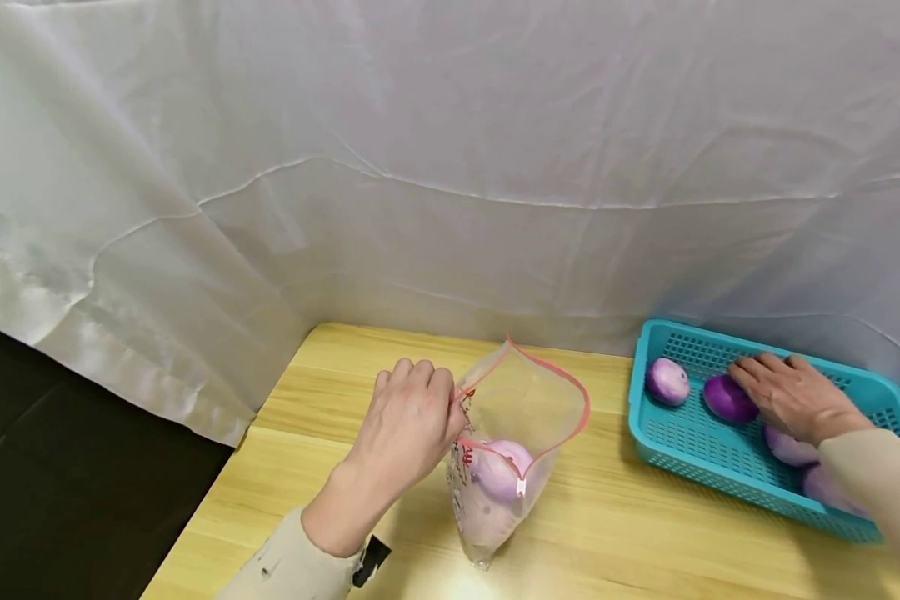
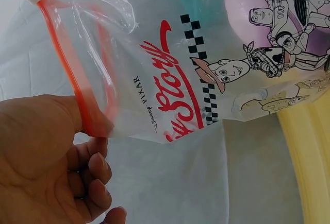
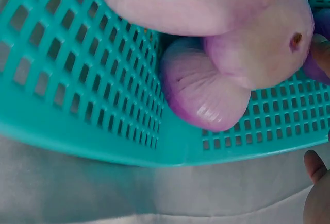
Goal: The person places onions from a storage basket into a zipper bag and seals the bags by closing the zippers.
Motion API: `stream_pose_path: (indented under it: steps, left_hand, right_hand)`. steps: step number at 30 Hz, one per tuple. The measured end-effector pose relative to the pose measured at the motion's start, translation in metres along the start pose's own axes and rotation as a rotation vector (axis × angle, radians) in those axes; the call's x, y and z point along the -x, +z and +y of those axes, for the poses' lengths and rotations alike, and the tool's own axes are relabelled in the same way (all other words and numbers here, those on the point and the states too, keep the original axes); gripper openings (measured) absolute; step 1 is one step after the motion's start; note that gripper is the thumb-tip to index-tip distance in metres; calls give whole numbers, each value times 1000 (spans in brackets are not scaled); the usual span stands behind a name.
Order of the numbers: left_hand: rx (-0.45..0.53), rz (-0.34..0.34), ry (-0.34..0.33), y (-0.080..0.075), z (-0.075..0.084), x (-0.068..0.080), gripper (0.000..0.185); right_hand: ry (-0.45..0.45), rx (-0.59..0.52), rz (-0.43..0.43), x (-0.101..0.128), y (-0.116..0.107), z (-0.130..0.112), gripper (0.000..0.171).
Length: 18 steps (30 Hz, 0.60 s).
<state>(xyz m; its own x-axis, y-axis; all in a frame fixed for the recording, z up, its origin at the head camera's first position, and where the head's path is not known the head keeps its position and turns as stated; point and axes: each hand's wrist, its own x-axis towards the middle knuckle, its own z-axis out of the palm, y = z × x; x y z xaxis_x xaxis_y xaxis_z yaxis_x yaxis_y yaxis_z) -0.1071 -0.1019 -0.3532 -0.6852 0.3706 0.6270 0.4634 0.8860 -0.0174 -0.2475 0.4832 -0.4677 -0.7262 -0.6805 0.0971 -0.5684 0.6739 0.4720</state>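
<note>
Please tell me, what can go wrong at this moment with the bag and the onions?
1. The left hand pinches the zip bag only at one point of its red rim, so the standing bag, already holding onions, may tip or sag shut.
2. The right hand lies over a dark purple onion in the teal basket; the smooth, round onion may slip or roll when lifted.
3. The bag mouth is narrow, so an onion may catch on the rim.

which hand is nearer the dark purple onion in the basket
Right. The right hand rests over the dark purple onion in the teal basket; the left hand is across the table, pinching the zip bag rim.
</note>
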Motion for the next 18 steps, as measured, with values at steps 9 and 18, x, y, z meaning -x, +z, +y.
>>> stream_pose_path:
  steps: [9, 18]
  left_hand:
    - [11, -69, -24, -1, 1, 1, 23]
    - [30, -69, -25, -1, 3, 0, 23]
  right_hand:
    - [-5, -30, 38, -3, 9, -1, 67]
    - [38, -118, 24, -9, 15, -9, 77]
